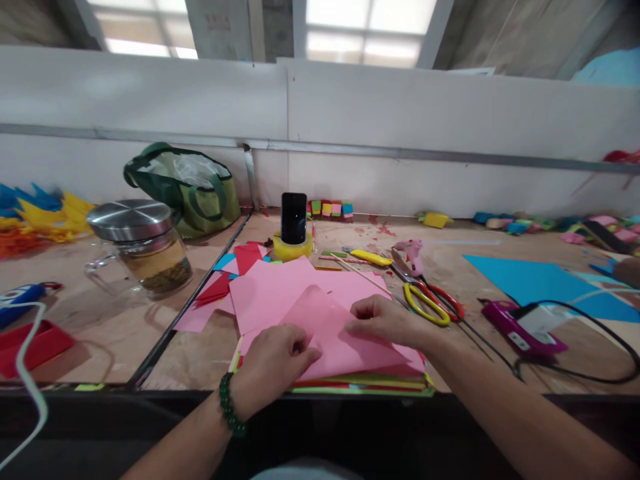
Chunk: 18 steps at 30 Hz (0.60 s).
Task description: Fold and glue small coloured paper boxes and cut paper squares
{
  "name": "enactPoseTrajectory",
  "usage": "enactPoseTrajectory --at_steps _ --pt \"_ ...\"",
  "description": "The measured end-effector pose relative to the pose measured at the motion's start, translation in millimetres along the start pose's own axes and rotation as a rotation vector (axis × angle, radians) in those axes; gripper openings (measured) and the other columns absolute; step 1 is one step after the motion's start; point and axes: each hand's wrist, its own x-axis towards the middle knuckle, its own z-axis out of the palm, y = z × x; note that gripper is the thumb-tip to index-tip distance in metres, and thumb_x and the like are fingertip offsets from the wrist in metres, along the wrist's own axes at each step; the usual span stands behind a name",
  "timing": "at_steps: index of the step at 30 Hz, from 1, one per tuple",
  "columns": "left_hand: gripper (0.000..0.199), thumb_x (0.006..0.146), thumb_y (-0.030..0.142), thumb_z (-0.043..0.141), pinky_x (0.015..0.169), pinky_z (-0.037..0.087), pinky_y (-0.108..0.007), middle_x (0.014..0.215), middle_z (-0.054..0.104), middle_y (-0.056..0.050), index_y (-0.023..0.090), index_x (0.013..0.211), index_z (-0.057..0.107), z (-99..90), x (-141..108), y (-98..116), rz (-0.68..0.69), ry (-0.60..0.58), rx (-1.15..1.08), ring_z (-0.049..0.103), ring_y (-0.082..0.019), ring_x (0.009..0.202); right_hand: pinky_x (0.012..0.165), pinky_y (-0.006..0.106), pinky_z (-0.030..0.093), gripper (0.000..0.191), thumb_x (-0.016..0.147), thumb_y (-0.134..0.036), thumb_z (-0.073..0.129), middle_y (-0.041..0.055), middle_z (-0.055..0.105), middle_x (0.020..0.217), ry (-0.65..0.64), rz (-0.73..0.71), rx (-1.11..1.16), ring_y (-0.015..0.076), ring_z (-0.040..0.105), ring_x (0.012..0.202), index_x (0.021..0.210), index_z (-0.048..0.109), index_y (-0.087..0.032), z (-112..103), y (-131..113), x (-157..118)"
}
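Observation:
A sheet of pink paper [325, 313] lies at an angle over other pink sheets [263, 293], on a stack of coloured paper [370, 385] at the table's front edge. My left hand [277, 360], below a green bead bracelet, rests on the sheet's left side with its fingers curled and thumb stretched inward. On the right side of the same sheet, my right hand [383, 320] has thumb and fingers pinched at the paper. Both hands partly cover the sheet, so its edges beneath them are hidden.
Scissors [427, 303], a yellow cutter [371, 257] and a pink glue gun [413, 257] lie behind the right hand. A phone [293, 219] stands behind the paper. A glass tea jug [150, 257] is left, a purple power strip [523, 330] right. Another person's hand [627, 272] shows far right.

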Motion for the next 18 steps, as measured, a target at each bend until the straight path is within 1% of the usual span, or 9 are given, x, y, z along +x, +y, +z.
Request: enactPoseTrajectory --at_steps 3,5,6,8,10,12,14,16,18 --pt "0.028 0.082 0.041 0.056 0.056 0.03 -0.025 0.062 0.056 0.002 0.018 0.065 0.059 -4.9 -6.9 1.9 0.011 0.012 -0.023 0.049 -0.013 0.06 0.046 0.023 0.019 0.038 0.076 -0.044 0.06 -0.0076 0.03 0.055 0.094 -0.02 -0.012 0.0073 0.026 0.053 0.056 0.04 -0.019 2.0 -5.7 -9.8" --pt "0.026 0.081 0.045 0.058 0.064 0.038 -0.027 0.077 0.063 -0.001 0.02 0.085 0.066 -13.8 -10.6 3.8 0.05 0.098 -0.053 0.056 -0.016 0.071 0.046 0.023 0.018 0.039 0.076 -0.043 0.061 -0.0073 0.03 0.054 0.181 -0.032 -0.073 0.0074 0.026 0.053 0.055 0.041 -0.018 1.5 -12.1 -19.2" --pt "0.032 0.08 0.047 0.061 0.072 0.041 -0.03 0.088 0.064 -0.004 0.021 0.099 0.065 -20.0 -11.1 5.1 0.074 0.174 -0.063 0.058 -0.019 0.081 0.046 0.023 0.018 0.039 0.078 -0.043 0.06 -0.0072 0.031 0.054 0.211 -0.038 -0.095 0.0075 0.026 0.052 0.055 0.042 -0.018 0.9 -16.5 -24.5" --pt "0.06 0.074 0.052 0.067 0.088 0.042 -0.038 0.11 0.062 -0.009 0.022 0.125 0.055 -35.0 -8.7 8.6 0.118 0.336 -0.068 0.055 -0.026 0.102 0.045 0.023 0.019 0.038 0.08 -0.042 0.058 -0.0069 0.031 0.053 0.225 -0.047 -0.109 0.0075 0.027 0.052 0.055 0.043 -0.018 -0.4 -27.0 -35.4" --pt "0.084 0.067 0.053 0.073 0.095 0.04 -0.044 0.122 0.057 -0.012 0.022 0.139 0.041 -50.4 -1.7 13.6 0.163 0.393 -0.112 0.051 -0.029 0.112 0.045 0.023 0.02 0.036 0.082 -0.04 0.057 -0.0066 0.032 0.053 0.209 -0.057 -0.113 0.0075 0.028 0.052 0.055 0.046 -0.017 -0.3 -38.0 -45.3" --pt "0.087 0.064 0.05 0.076 0.094 0.043 -0.04 0.119 0.061 -0.011 0.021 0.139 0.043 -62.4 8.1 19.5 0.227 0.276 -0.238 0.055 -0.026 0.108 0.045 0.023 0.021 0.034 0.082 -0.038 0.058 -0.0064 0.034 0.053 0.207 -0.065 -0.15 0.0076 0.029 0.052 0.057 0.051 -0.017 1.8 -46.6 -53.1" --pt "0.064 0.066 0.044 0.077 0.087 0.047 -0.033 0.109 0.067 -0.007 0.02 0.123 0.059 -68.6 18.1 25.1 0.274 0.036 -0.375 0.06 -0.023 0.1 0.045 0.023 0.021 0.033 0.083 -0.038 0.058 -0.0064 0.035 0.053 0.207 -0.071 -0.201 0.0075 0.03 0.052 0.058 0.053 -0.017 5.3 -51.0 -58.6" --pt "0.038 0.068 0.039 0.076 0.077 0.048 -0.027 0.092 0.071 -0.005 0.016 0.098 0.071 -69.0 25.9 29.5 0.292 -0.19 -0.505 0.062 -0.019 0.087 0.045 0.023 0.02 0.034 0.083 -0.038 0.057 -0.0065 0.034 0.053 0.213 -0.074 -0.246 0.0073 0.03 0.052 0.058 0.052 -0.017 8.7 -51.7 -62.3" --pt "0.024 0.069 0.034 0.075 0.065 0.046 -0.023 0.075 0.069 -0.002 0.014 0.081 0.072 -65.8 30.4 32.2 0.283 -0.324 -0.622 0.059 -0.014 0.071 0.045 0.023 0.019 0.035 0.085 -0.039 0.056 -0.0066 0.033 0.054 0.215 -0.074 -0.267 0.0072 0.029 0.052 0.058 0.051 -0.017 10.5 -50.8 -64.6"
